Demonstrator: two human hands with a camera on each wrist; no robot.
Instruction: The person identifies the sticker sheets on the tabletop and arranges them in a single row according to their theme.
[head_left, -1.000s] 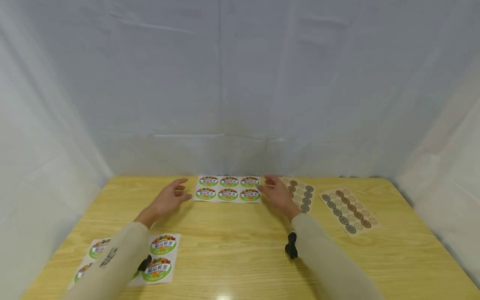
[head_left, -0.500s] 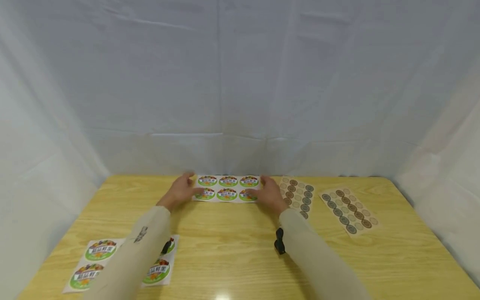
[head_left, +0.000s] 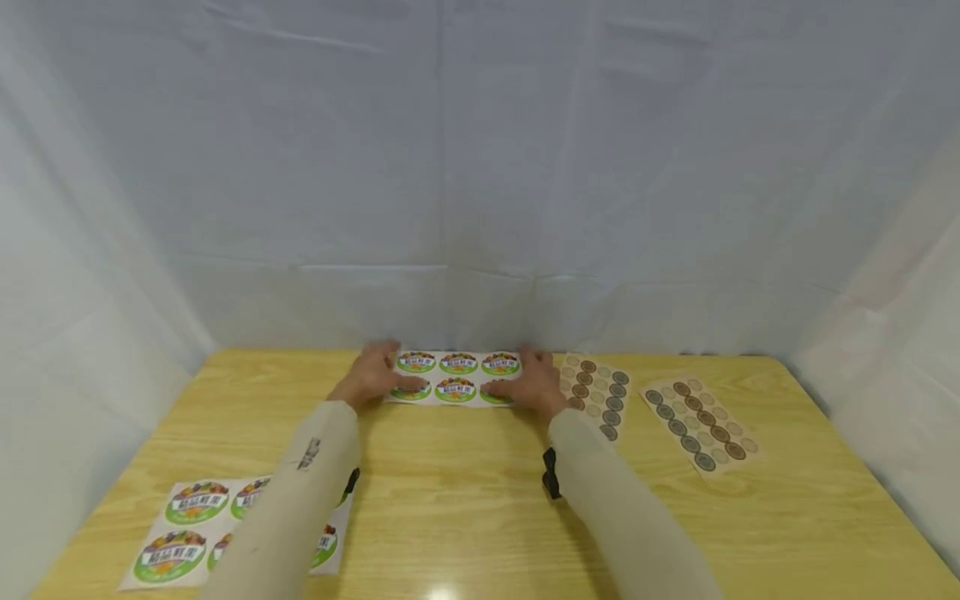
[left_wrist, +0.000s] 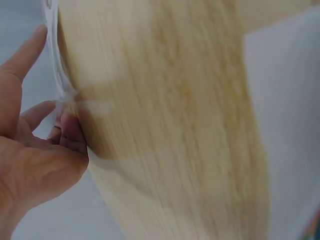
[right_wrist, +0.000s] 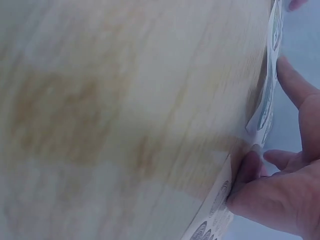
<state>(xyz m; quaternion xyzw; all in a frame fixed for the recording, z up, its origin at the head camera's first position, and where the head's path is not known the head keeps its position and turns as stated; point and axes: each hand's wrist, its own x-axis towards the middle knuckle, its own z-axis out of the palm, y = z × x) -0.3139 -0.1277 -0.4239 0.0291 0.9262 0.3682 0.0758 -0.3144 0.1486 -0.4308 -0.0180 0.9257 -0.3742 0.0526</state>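
At the table's far edge lies a white sticker sheet point(head_left: 457, 381) with oval fruit labels. My left hand point(head_left: 375, 372) holds its left side, thumb lying over the lower left label. On the right side, my right hand point(head_left: 531, 383) does the same, its thumb over the lower right label. In the left wrist view the sheet's edge point(left_wrist: 59, 70) shows as a thin strip between the thumb and the fingers of my left hand point(left_wrist: 35, 135). The right wrist view has the sheet's corner point(right_wrist: 262, 112) slightly raised beside my right hand point(right_wrist: 280, 185).
A larger sheet of the same labels point(head_left: 172, 533) lies at the front left, partly under my left sleeve. Two beige sheets of round stickers point(head_left: 600, 387) lie to the right; the nearer one borders my right hand. White sheeting point(head_left: 480, 183) rises behind the wooden table point(head_left: 450, 500).
Both hands have moved in from beside the sticker sheet to its left and right edges, with thumbs coming over the lower labels. The sheet itself has hardly moved.
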